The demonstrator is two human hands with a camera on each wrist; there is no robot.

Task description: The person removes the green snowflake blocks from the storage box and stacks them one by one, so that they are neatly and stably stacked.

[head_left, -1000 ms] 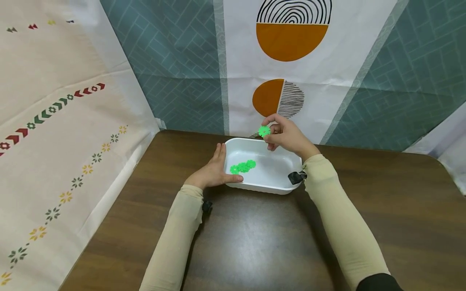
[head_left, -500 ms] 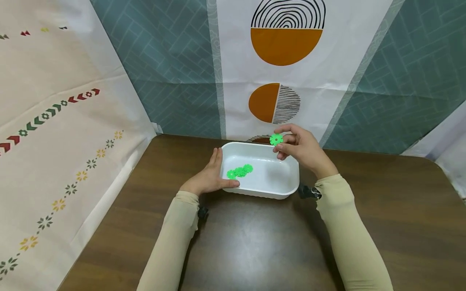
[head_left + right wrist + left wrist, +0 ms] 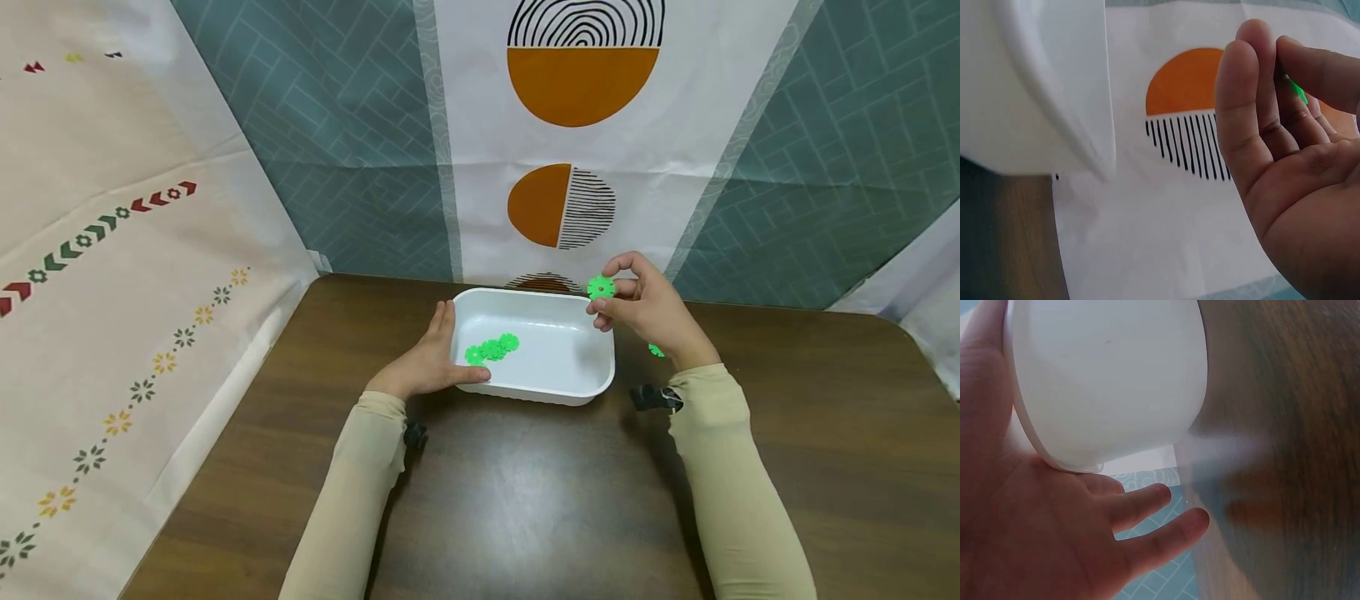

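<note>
A white plastic tray (image 3: 551, 387) stands on the table. My left hand (image 3: 427, 358) lies against its left end, fingers straight and thumb along the near rim. In the left wrist view, that hand (image 3: 1085, 519) touches the tray wall (image 3: 1110, 375), its other fingers spread apart. Several green notched discs (image 3: 492, 349) lie in the tray's left part. Over the tray's far right corner, my right hand (image 3: 648, 312) pinches one green notched disc (image 3: 601, 287) between thumb and index finger. In the right wrist view, the fingers mostly hide this disc (image 3: 1299, 92).
Another green piece (image 3: 656, 351) lies on the brown table (image 3: 517, 492) right of the tray, partly hidden by my right hand. A patterned cloth (image 3: 480, 150) hangs behind the table. A cream cloth (image 3: 135, 317) borders the left side.
My right hand has moved right with the pinched disc, from above the tray's middle to its far right corner. A green piece on the table has come into sight. My left hand stays at the tray.
</note>
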